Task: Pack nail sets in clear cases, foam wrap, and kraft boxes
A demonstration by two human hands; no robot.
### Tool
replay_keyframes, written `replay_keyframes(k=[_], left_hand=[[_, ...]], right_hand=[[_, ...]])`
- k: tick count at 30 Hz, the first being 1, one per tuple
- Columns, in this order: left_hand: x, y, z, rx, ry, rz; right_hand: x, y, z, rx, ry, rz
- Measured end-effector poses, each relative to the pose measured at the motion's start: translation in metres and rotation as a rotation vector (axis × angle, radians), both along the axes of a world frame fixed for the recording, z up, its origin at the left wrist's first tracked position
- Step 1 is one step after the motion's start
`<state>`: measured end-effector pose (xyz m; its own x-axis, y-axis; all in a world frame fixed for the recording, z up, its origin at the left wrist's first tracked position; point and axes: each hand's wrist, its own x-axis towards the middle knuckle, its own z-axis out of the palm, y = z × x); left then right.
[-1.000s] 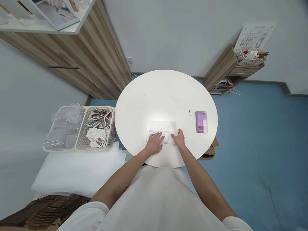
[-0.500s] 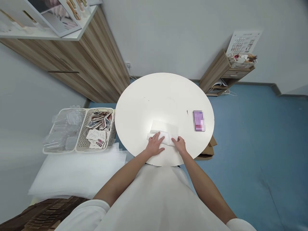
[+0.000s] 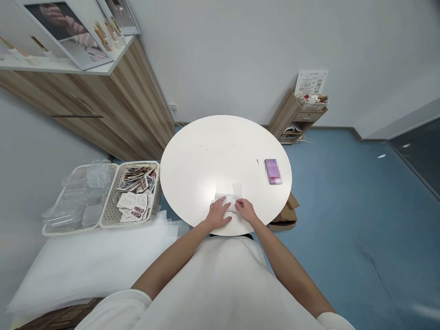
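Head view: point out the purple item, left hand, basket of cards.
Purple item point(image 3: 273, 172): head view, middle of its top.
Left hand point(image 3: 216, 215): head view, back of the hand.
Basket of cards point(image 3: 110, 212): head view, bare perforated part beside the cards.

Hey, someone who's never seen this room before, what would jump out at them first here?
Probably the big white round table in the middle, with the left hand resting on a white sheet near its close edge and the right hand at the sheet's right side. Next, the purple item toward the table's right edge, and the basket of printed cards to the left of the table.
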<state>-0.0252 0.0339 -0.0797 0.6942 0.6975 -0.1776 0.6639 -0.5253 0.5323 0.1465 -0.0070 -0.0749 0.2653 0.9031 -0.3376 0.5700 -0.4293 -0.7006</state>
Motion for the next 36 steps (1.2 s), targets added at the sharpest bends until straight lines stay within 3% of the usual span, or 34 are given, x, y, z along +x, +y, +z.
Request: replay_keyframes(k=[2, 5, 9, 14, 19, 26, 36], left_hand=[[-0.006, -0.002, -0.004, -0.005, 0.018, 0.212], [-0.015, -0.001, -0.009, -0.141, 0.031, 0.500], [-0.019, 0.004, -0.012, -0.389, -0.134, 0.550], [-0.016, 0.011, -0.007, -0.630, -0.266, 0.772], [-0.021, 0.017, 0.003, -0.716, -0.307, 0.728], [-0.027, 0.021, 0.005, -0.599, -0.252, 0.718], [0.012, 0.009, 0.008, -0.337, -0.237, 0.549]], right_hand=[[-0.004, -0.001, 0.000, 0.011, -0.084, 0.022], [-0.010, -0.004, -0.003, 0.052, -0.205, -0.027], [-0.016, -0.005, -0.009, 0.072, -0.145, -0.105], [-0.017, -0.004, -0.013, 0.082, -0.079, -0.098], [-0.025, -0.007, -0.017, 0.072, -0.026, -0.057], [-0.029, -0.005, -0.017, 0.067, -0.013, -0.032], [-0.027, 0.006, -0.007, -0.044, 0.034, 0.024]])
